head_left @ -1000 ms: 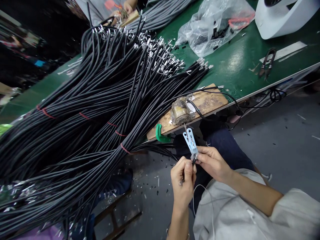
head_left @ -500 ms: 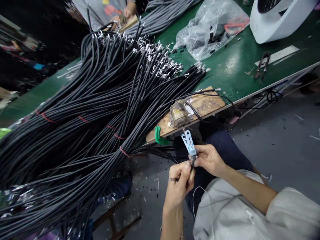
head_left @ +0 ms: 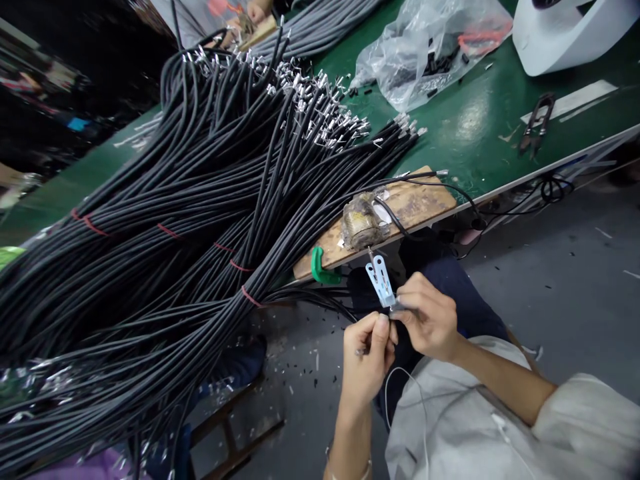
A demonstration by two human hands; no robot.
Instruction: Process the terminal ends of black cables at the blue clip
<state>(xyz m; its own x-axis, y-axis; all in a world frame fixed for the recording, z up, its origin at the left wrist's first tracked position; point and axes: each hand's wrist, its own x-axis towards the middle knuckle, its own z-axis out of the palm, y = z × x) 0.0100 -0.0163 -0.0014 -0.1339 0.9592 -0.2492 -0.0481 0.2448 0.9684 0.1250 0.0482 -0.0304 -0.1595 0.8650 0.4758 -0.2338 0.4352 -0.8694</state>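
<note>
A light blue clothespin-like clip [head_left: 381, 280] is fixed to the thin shaft of a small motor [head_left: 361, 221] wrapped in clear tape. Just below the clip's tip, my left hand [head_left: 367, 353] is closed in a pinch on a short stretch of black cable [head_left: 360, 351], whose dark end pokes out between the fingers. My right hand [head_left: 431, 317] is closed at the clip's tip, thumb and forefinger pinched together; what they grip is mostly hidden. The motor sits on a wooden board [head_left: 425, 197] at the table edge.
Big bundles of black cables [head_left: 200, 220] with silvery stripped ends cover the left of the green table [head_left: 480, 153]. A green clamp [head_left: 320, 267] holds at the board. Thread snips [head_left: 537, 123], a plastic bag of black pieces [head_left: 400, 73] and a white housing [head_left: 565, 40] lie farther back. Another person's hand [head_left: 257, 11] is at the top.
My right hand has turned, its knuckles now higher beside the clip. My left hand has shifted slightly right and up, still pinching the cable. The view has moved a little.
</note>
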